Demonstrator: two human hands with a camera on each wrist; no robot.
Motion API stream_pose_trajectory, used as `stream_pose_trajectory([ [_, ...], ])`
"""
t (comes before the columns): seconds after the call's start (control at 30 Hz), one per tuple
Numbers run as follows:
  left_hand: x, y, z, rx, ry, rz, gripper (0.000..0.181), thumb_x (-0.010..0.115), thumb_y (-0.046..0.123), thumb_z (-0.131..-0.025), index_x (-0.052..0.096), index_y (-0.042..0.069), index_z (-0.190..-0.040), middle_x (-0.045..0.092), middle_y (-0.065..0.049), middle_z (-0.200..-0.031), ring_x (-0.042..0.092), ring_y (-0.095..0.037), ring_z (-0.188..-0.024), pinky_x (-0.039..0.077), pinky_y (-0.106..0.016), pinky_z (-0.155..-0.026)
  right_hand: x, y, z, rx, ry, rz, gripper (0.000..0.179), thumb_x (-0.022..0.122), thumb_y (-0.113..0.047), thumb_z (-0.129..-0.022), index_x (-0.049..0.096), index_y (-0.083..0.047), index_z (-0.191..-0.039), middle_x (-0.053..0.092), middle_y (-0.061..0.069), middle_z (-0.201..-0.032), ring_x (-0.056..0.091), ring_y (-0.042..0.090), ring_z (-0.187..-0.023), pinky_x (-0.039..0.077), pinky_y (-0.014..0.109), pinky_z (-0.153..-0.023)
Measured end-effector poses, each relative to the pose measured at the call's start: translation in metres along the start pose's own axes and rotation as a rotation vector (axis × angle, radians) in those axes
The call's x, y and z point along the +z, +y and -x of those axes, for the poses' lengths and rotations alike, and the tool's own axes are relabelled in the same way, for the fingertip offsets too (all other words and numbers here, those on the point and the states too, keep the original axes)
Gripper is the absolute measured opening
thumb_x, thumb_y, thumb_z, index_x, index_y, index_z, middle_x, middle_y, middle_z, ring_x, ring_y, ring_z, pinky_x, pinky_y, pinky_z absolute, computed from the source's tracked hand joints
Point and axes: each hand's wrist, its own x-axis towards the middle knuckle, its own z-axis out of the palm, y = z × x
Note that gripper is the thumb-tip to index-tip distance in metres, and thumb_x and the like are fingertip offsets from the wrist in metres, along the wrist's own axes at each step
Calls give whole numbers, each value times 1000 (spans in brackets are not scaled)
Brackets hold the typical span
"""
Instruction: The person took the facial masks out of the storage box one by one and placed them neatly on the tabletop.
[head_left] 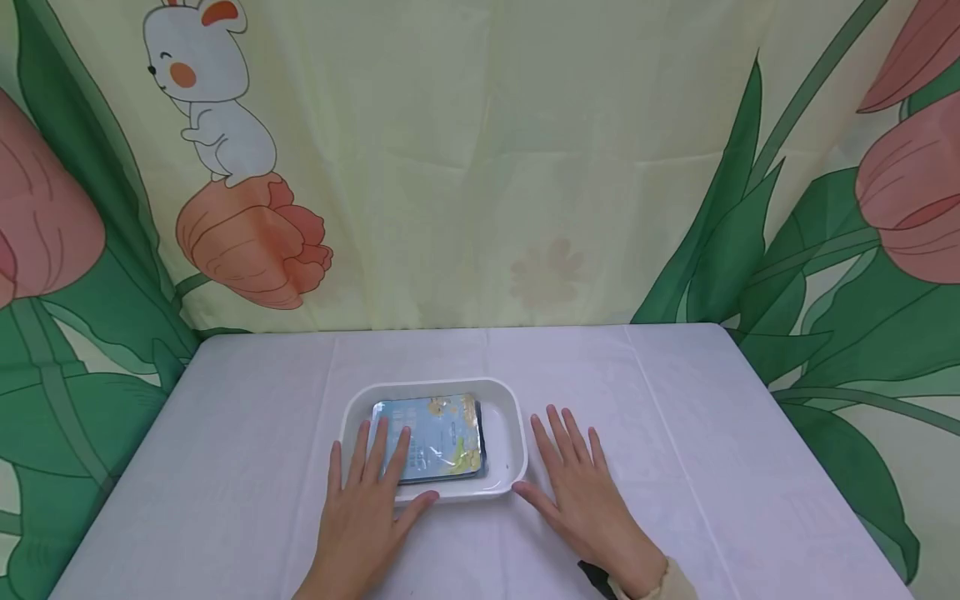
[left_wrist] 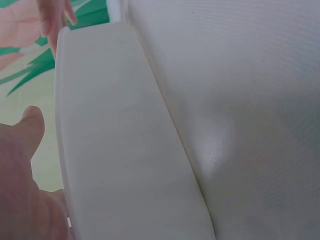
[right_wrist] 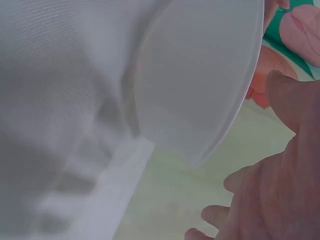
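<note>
Spreading at near corners of the white tray [head_left: 505, 442], your left hand [head_left: 363, 510] and right hand [head_left: 583, 492] grip nothing, fingers straight; tray probably corrals the blue packet [head_left: 442, 437].

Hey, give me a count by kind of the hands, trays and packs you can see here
Hands: 2, left hand and right hand
White tray: 1
Blue pack: 1, anything hidden beneath it uncounted
Total: 4

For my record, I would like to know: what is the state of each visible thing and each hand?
Blue packet: lying flat; whether sealed, unclear.
White tray: upright, uncovered, occupied.
Left hand: fingers extended, spread.
Right hand: fingers extended, spread.
Tablecloth: spread, creased.
Backdrop: hanging, slightly wrinkled.
</note>
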Motion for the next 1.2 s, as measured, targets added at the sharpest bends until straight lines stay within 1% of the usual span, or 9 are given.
stream_pose_trajectory([
  [0.13,0,-1,0,-16,-15,4,85,54,68,-88,39,15,-153,25,-16,-162,17,-35,-151,7,-60,-120,1,-4,-3,1,-15,-13,85,55,-59,-93,23,-15,-159,16,10,-166,9,31,-154,11,62,-119],
  [0.27,-1,-3,0,-33,-31,-1,85,55,68,-88,39,16,-153,24,-16,-163,17,-36,-151,11,-61,-118,1,-7,-5,-13,-17,-12,85,52,-60,-94,22,-14,-159,14,10,-166,8,31,-154,12,62,-119],
  [0.43,-1,-6,0,-34,-30,8,85,54,67,-88,38,14,-153,22,-16,-163,16,-37,-151,10,-61,-118,2,-13,-10,-27,-16,-16,85,52,-60,-94,22,-14,-159,14,11,-166,8,31,-154,11,61,-120],
  [0.53,-1,-9,0,-41,-28,11,86,57,65,-88,38,13,-153,23,-17,-163,16,-38,-150,9,-61,-118,3,-17,-13,-25,-24,-21,84,53,-60,-94,23,-14,-158,15,11,-166,8,31,-154,10,61,-121],
  [0.6,-1,-11,-1,-56,-40,19,86,59,64,-87,37,13,-153,22,-17,-163,14,-39,-151,6,-61,-119,4,-19,-15,-34,-19,-24,84,52,-60,-94,24,-13,-158,15,11,-166,8,31,-154,11,60,-121],
  [0.77,-2,-18,-3,-73,-36,29,86,60,62,-88,35,13,-154,22,-17,-163,12,-40,-151,0,-58,-121,5,-23,-18,-70,0,-35,83,48,-61,-96,23,-11,-158,14,12,-166,8,31,-154,15,55,-122],
  [0.9,-5,-25,-4,-78,-23,29,85,59,61,-89,35,12,-154,23,-19,-162,13,-40,-150,2,-58,-121,5,-27,-21,-85,-10,-47,83,47,-60,-96,22,-11,-158,13,12,-166,7,30,-154,15,52,-123],
  [1.0,-7,-29,-6,-96,-39,27,85,59,60,-89,33,12,-155,22,-20,-162,12,-40,-150,2,-59,-120,4,-30,-24,-97,-17,-53,83,49,-58,-97,21,-10,-158,13,12,-166,7,30,-154,15,51,-123],
  [1.2,-10,-37,-9,-145,-67,36,85,62,56,-90,31,11,-155,20,-22,-162,12,-42,-149,7,-61,-119,3,-37,-31,-109,-45,-42,83,46,-59,-97,19,-11,-159,10,12,-167,6,30,-154,16,51,-123],
])
